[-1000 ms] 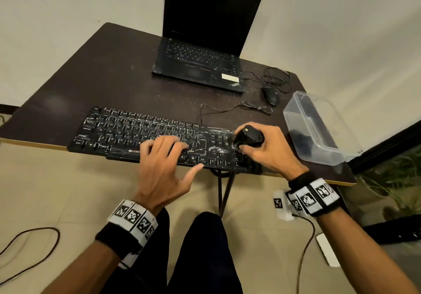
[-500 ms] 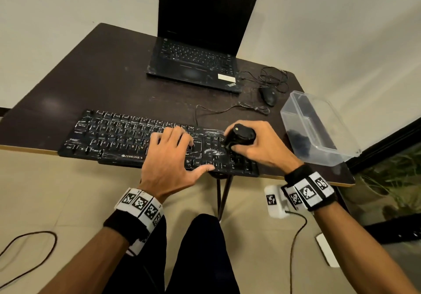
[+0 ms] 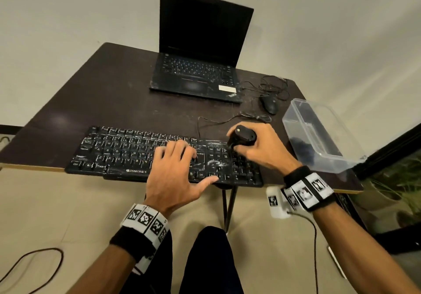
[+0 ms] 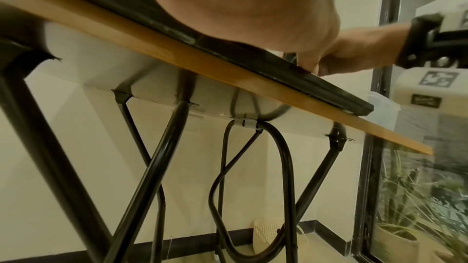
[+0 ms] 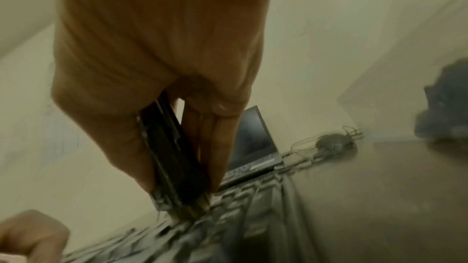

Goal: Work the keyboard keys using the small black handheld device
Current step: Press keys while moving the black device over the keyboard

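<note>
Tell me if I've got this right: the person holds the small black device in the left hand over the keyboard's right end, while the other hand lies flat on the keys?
Not quite. The head view shows the small black device gripped in the right hand, not the left. The rest holds: it sits over the right end of the keyboard, and the left hand lies flat on the keys.

Over the last second the left hand (image 3: 173, 175) has slid further onto the worn black keyboard (image 3: 127, 154), fingers now reaching its upper rows. The right hand (image 3: 262, 147), gripping the small black handheld device (image 3: 242, 135), has drifted slightly leftward along the keys.
</note>
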Available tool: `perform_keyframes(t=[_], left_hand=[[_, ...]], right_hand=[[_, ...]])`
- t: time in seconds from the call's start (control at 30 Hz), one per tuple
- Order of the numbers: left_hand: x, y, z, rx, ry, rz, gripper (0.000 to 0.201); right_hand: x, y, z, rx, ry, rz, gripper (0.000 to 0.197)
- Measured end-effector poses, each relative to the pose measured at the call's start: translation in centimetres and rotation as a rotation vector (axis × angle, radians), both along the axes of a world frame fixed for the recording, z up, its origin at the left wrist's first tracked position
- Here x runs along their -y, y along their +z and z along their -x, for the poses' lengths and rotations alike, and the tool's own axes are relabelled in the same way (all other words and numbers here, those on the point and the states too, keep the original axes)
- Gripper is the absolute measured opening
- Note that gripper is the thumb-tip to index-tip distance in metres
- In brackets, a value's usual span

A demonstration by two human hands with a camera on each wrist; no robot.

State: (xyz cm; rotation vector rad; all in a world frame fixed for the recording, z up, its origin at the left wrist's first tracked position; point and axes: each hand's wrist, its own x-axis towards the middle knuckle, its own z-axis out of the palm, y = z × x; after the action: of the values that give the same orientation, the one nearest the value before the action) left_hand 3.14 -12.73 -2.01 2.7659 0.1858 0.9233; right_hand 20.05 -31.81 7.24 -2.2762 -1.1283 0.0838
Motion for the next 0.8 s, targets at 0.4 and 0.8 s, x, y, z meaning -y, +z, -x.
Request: perform_keyframes(t=[0.4,0.8], left_hand=[[-0.3,0.1,-0.1,-0.036,-0.043,-0.006,0.093],[0.0,0.3,-0.2,-0.071,-0.018,0.054,0.088]], right_hand=[[0.1,0.2,-1.0,-0.026,-0.094,-0.018,0.031],[2.7,0.8,0.5,-0.06,-0.07,0.012,0.033]])
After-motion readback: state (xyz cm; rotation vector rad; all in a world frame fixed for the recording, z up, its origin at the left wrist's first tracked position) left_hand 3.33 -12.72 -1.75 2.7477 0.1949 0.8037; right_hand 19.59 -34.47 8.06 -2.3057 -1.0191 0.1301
